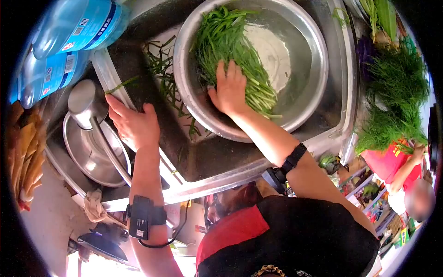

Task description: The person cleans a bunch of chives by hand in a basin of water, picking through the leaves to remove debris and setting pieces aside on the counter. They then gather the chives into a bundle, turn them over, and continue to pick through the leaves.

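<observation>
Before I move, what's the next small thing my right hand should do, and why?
I'd gently curl your right hand around the greens beneath it. It already lies on them with its thumb apart from the fingers, and they sit bunched against one side of the metal basin, so gathering them looks easier from there than starting elsewhere.

Long, slender green leafy stalks [249, 69] lie wet and bunched along one side of the round metal basin [318, 69], pale ends together.

Bright washed-out glare below, highlights on basin [321, 60], black fisheye edges
</observation>
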{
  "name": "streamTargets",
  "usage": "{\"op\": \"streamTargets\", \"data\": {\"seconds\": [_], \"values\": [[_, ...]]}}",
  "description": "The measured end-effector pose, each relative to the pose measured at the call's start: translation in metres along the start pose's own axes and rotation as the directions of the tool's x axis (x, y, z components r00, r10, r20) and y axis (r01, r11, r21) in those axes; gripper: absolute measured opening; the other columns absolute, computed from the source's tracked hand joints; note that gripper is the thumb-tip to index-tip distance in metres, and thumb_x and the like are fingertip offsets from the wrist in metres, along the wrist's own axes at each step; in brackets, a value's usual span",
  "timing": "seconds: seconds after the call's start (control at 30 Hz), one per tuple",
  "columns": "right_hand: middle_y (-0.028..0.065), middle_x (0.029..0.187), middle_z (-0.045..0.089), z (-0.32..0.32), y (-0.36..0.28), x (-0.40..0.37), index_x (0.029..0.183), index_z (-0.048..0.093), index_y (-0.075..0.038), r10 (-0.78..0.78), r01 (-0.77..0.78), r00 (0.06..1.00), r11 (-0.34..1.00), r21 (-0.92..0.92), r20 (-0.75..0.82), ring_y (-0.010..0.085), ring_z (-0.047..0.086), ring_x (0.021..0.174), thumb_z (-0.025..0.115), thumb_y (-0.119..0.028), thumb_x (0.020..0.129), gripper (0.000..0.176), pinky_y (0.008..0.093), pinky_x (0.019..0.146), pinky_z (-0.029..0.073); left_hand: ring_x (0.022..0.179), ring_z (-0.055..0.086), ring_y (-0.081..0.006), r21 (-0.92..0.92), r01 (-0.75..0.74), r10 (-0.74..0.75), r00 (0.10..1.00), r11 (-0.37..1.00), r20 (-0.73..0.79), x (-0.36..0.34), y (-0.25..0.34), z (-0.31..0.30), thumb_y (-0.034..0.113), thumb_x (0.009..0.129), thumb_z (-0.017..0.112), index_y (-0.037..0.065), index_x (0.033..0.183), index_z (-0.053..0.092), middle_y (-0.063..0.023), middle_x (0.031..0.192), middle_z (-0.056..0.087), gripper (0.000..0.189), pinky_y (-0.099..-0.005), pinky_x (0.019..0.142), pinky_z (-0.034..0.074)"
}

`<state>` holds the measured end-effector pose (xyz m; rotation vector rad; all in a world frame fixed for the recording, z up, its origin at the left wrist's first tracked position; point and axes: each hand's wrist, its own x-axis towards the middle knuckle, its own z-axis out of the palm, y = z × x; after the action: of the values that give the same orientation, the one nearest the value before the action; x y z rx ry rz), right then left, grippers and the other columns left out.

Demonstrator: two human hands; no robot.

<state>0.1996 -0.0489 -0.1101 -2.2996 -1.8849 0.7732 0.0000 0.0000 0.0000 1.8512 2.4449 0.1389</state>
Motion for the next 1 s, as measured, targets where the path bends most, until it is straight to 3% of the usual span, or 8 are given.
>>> {"op": "streamTargets", "data": {"seconds": [0.27, 0.37, 0.4, 0.43, 0.53, 0.7, 0.87, 1.0], "values": [[0.0268, 0.14, 0.036, -0.061, 0.017, -0.003, 0.135, 0.044, -0.007, -0.028, 0.023, 0.999, 0.974, 0.224, 0.018, 0.04, 0.034, 0.131, 0.063, -0.029, 0.083, 0.06, 0.0473, 0.107, 0.032, 0.109, 0.051, -0.0411, 0.004, 0.003, -0.003, 1.0, 1.0, 0.019, -0.004, 0.0, 0.002, 0.018, 0.069, 0.066, 0.002, 0.142, 0.019, -0.0253, 0.126, 0.043, 0.088, -0.0487, 0.088, 0.045], [0.0224, 0.129, 0.051, -0.085, 0.053, 0.025, 0.13, 0.049, -0.005, 0.274, -0.194, 0.953, 0.877, 0.439, -0.126, 0.0335, 0.048, 0.122, 0.059, -0.031, 0.086, 0.052, 0.042, 0.103, 0.038, 0.109, 0.051, -0.0411, -0.007, -0.005, 0.005, 1.0, 1.0, 0.011, -0.003, -0.001, 0.003, 0.018, 0.069, 0.066, 0.002, 0.142, 0.019, -0.025, 0.127, 0.042, 0.089, -0.0485, 0.088, 0.045], [0.0217, 0.117, 0.06, -0.085, 0.069, 0.032, 0.129, 0.049, -0.003, 0.37, -0.27, 0.927, 0.776, 0.57, -0.065, 0.0309, 0.057, 0.111, 0.058, -0.035, 0.087, 0.054, 0.0394, 0.096, 0.044, 0.109, 0.051, -0.0411, -0.005, 0.001, -0.001, 1.0, 1.0, 0.013, -0.003, -0.001, 0.002, 0.018, 0.069, 0.066, 0.002, 0.142, 0.019, -0.025, 0.127, 0.042, 0.089, -0.0484, 0.088, 0.045], [0.0216, 0.109, 0.064, -0.047, 0.123, 0.052, 0.131, 0.048, -0.003, 0.352, -0.302, 0.935, 0.865, 0.4, -0.055, 0.0298, 0.062, 0.103, 0.057, -0.04, 0.088, 0.058, 0.0398, 0.09, 0.047, 0.109, 0.051, -0.0411, -0.005, 0.007, -0.007, 1.0, 1.0, 0.015, -0.003, 0.0, 0.002, 0.018, 0.069, 0.066, 0.002, 0.142, 0.019, -0.025, 0.128, 0.042, 0.089, -0.0483, 0.089, 0.045], [0.0254, 0.124, 0.055, -0.068, 0.104, 0.056, 0.136, 0.04, 0.001, 0.367, -0.57, 0.815, 0.65, 0.503, 0.449, 0.0342, 0.054, 0.116, 0.06, -0.048, 0.084, 0.074, 0.0423, 0.102, 0.038, 0.11, 0.05, -0.0411, -0.01, -0.016, 0.016, 1.0, 1.0, -0.004, -0.001, -0.002, 0.003, 0.018, 0.069, 0.066, 0.002, 0.142, 0.019, -0.0253, 0.128, 0.041, 0.089, -0.0481, 0.09, 0.045], [0.0284, 0.141, 0.035, -0.051, 0.079, 0.035, 0.141, 0.026, 0.006, 0.26, -0.634, 0.756, 0.516, 0.576, 0.6, 0.0394, 0.032, 0.131, 0.08, -0.041, 0.068, 0.101, 0.0459, 0.109, 0.025, 0.111, 0.05, -0.0414, 0.012, 0.016, -0.016, 1.0, 1.0, 0.019, 0.001, 0.0, 0.0, 0.018, 0.07, 0.066, 0.001, 0.142, 0.019, -0.026, 0.128, 0.041, 0.088, -0.0478, 0.09, 0.045], [0.0083, 0.094, 0.067, -0.093, 0.071, 0.014, 0.112, 0.058, 0.006, 0.013, -0.43, 0.89, 0.35, 0.832, 0.455, 0.0152, 0.063, 0.08, 0.077, -0.006, 0.068, 0.049, 0.029, 0.077, 0.052, 0.11, 0.05, -0.0413, 0.014, 0.026, -0.026, 0.999, 1.0, 0.036, 0.0, 0.0, -0.001, 0.017, 0.07, 0.067, 0.002, 0.143, 0.018, -0.0257, 0.128, 0.041, 0.089, -0.0477, 0.09, 0.044], [0.0118, 0.096, 0.067, -0.133, 0.074, -0.005, 0.112, 0.058, 0.003, 0.048, -0.268, 0.959, 0.473, 0.839, 0.28, 0.0178, 0.066, 0.08, 0.078, -0.005, 0.065, 0.052, 0.0311, 0.075, 0.054, 0.111, 0.049, -0.0413, -0.003, 0.021, -0.021, 1.0, 1.0, 0.02, 0.001, 0.0, -0.001, 0.017, 0.069, 0.068, 0.002, 0.143, 0.018, -0.0255, 0.129, 0.041, 0.091, -0.0476, 0.091, 0.043]]}}
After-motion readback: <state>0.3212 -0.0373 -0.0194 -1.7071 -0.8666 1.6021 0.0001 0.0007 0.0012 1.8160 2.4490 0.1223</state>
